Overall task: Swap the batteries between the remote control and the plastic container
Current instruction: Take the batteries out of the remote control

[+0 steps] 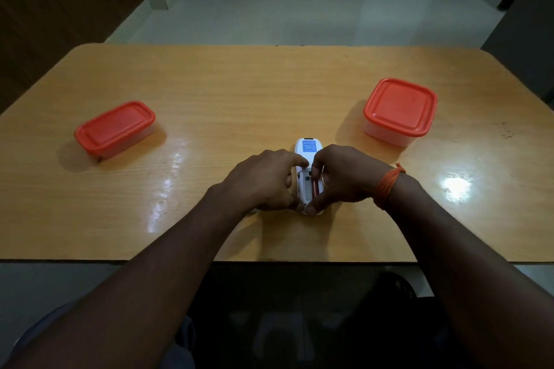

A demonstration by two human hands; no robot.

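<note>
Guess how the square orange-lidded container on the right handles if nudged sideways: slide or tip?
The square orange-lidded plastic container would probably slide rather than tip: it sits low and broad, flat on the glossy wooden table. Likely light for its size, since the translucent walls look thin, though its contents cannot be seen. The closed lid's raised rim should offer a decent grip.
</note>
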